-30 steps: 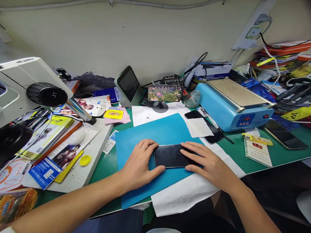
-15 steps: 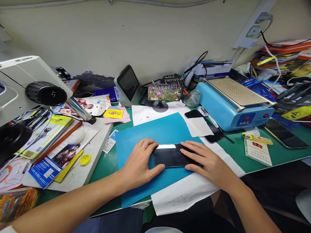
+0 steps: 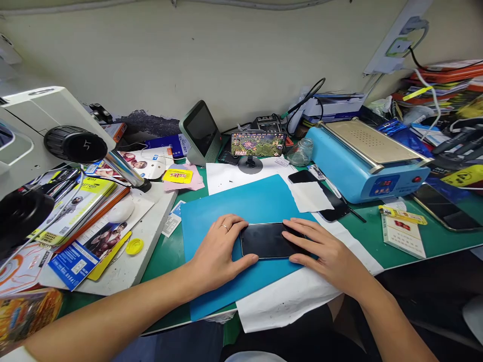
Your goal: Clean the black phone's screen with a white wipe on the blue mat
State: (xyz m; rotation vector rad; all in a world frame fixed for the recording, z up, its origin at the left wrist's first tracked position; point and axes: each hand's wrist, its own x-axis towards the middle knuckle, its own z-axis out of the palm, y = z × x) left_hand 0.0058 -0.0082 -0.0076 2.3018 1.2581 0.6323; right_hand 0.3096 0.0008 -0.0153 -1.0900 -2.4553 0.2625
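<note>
A black-screened smartphone [image 3: 266,241] lies screen up and lengthwise across a blue mat [image 3: 241,201]. My left hand [image 3: 222,246] grips its left end, fingers at the far edge and thumb at the near edge; a ring is on one finger. At the other end my right hand [image 3: 320,251] holds it, with fingers over the right part of the screen and the thumb along the near edge. The fingers hide that end of the phone. White paper [image 3: 287,301] sticks out from under the mat.
Behind the mat, a second phone [image 3: 258,144] showing a game stands on a round stand. A blue heating-plate machine [image 3: 358,166] is at the right, near a cigarette box [image 3: 403,235]. A microscope arm [image 3: 56,120] rises over booklets [image 3: 83,211] on the left.
A bright white reflection along the far edge of the held phone's screen has gone. Both hands keep their grip. The view has shifted very slightly, and the game picture has changed.
</note>
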